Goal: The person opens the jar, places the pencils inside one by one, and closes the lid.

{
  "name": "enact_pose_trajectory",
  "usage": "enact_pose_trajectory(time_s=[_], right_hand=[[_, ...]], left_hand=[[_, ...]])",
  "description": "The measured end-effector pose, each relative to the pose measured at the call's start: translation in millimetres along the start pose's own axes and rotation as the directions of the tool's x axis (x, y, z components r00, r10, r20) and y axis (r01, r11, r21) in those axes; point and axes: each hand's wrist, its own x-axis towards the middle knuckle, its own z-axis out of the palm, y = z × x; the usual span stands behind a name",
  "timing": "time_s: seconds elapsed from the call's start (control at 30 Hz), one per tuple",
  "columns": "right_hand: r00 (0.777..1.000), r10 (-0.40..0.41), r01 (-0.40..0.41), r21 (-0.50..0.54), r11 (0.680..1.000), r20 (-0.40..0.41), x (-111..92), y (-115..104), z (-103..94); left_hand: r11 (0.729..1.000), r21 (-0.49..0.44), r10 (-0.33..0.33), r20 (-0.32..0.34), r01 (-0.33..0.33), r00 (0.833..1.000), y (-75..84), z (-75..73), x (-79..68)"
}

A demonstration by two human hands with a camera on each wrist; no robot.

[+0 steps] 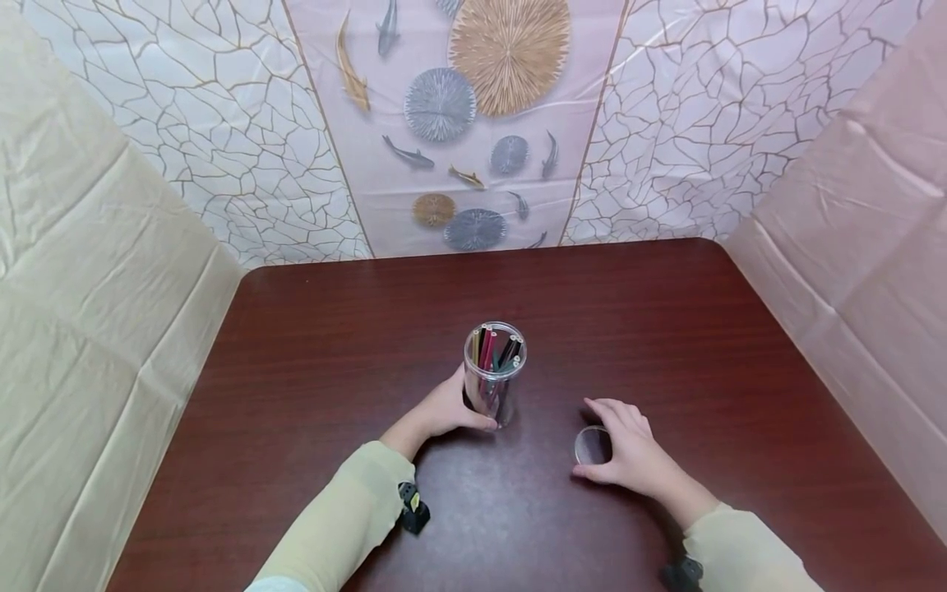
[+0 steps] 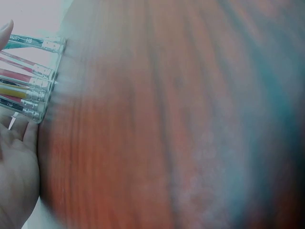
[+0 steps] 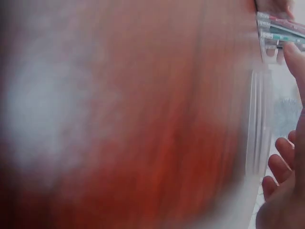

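Observation:
A clear cylindrical jar of pencils stands on the table, its mouth uncovered. My left hand grips its lower left side, thumb in front, the other fingers mostly hidden behind it. In the left wrist view, pencils show through the jar's wall, eraser ends toward the table. To the right, a round clear lid lies on the table. Around it spreads my right hand, thumb at the near edge and fingers beyond the far edge with a gap. The right wrist view shows the lid beside spread fingers.
The dark red-brown table has rounded far corners. A patterned cloth hangs behind it, and plain pale cloth closes in both sides. Each sleeve carries a dark wrist device.

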Motion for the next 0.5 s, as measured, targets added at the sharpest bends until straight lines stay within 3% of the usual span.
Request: enact_pose_trajectory(time_s=[0.13, 0.3, 0.5], right_hand=[[0.998, 0.024, -0.023, -0.016, 1.000, 0.064, -8.0, 3.9, -1.3], [0.996, -0.015, 0.021, -0.072, 0.997, 0.084, -12.9, 8.6, -0.8], [0.998, -0.044, 0.046, -0.061, 0.997, 0.040, -12.6, 8.7, 1.8]], left_hand=[[1.000, -0.023, 0.020, 0.006, -0.020, 1.000, 16.0, -2.2, -6.3], [0.999, -0.027, 0.034, 0.003, -0.033, 0.999, 33.4, -6.3, -12.9], [1.000, 0.001, 0.029, -0.013, -0.029, 0.999, 8.1, -1.6, -3.7]])
